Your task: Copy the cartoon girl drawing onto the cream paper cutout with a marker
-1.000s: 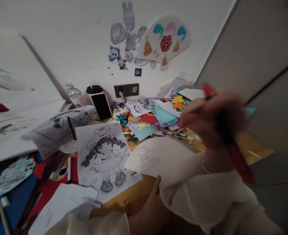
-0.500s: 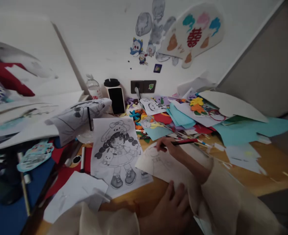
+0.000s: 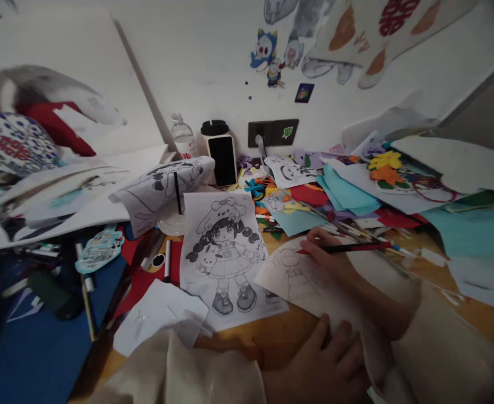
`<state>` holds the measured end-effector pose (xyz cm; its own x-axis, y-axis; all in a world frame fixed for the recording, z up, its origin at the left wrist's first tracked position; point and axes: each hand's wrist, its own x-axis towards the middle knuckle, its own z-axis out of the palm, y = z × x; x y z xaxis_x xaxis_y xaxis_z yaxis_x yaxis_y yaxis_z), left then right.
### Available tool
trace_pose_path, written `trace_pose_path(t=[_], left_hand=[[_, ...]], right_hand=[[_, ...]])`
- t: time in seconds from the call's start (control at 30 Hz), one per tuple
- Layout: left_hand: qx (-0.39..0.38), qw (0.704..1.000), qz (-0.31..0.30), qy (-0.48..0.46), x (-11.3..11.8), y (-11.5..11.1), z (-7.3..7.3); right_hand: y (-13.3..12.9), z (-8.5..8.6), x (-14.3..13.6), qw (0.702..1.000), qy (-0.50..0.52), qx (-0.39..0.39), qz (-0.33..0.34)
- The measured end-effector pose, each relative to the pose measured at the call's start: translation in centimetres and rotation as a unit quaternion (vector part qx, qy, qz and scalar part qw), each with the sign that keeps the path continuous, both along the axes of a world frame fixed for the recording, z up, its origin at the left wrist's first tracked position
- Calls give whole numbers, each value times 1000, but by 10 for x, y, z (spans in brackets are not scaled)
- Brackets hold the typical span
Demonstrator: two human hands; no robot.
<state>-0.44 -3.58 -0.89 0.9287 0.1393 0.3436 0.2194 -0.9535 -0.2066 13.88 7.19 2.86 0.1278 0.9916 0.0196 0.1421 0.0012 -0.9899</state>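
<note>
A cream sheet with faint pencil lines [image 3: 289, 275] lies right of centre. Over it, my right hand [image 3: 320, 249] grips a red and black pencil [image 3: 356, 247], its red tip close to the drawn lines. My left hand [image 3: 331, 359] rests on the lower edge of this sheet, fingers spread, holding nothing. Just left of the sheet is a printed drawing of a girl in a puppy hat [image 3: 225, 247], flat on the wooden table. Beige sleeves cover both forearms.
Paper scraps [image 3: 289, 193], teal sheets [image 3: 347, 188] and loose pens crowd the back. A phone [image 3: 222, 161] leans on a lidded cup [image 3: 213, 128] beside a bottle [image 3: 183, 137]. White paper [image 3: 158, 314] lies front left, near a blue surface [image 3: 40, 353].
The view has turned left and down, so everything appears shifted to the right. My right hand still holds the pencil over the sheet, and my left hand stays on its edge.
</note>
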Motion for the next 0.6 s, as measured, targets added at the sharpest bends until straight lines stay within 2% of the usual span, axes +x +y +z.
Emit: trace_pose_path(t=[0.17, 0.27, 0.37, 0.6], left_hand=[[-21, 1000, 7, 13, 1, 0, 4], [-29, 999, 7, 22, 2, 0, 4], [-35, 999, 6, 11, 3, -1, 4], [-45, 999, 5, 17, 3, -1, 3]], right_hand=[[-5, -6, -6, 980, -111, 29, 161], [-5, -9, -3, 963, -143, 65, 219], [-4, -13, -2, 950, -176, 84, 242], [-4, -12, -4, 941, -213, 102, 242]])
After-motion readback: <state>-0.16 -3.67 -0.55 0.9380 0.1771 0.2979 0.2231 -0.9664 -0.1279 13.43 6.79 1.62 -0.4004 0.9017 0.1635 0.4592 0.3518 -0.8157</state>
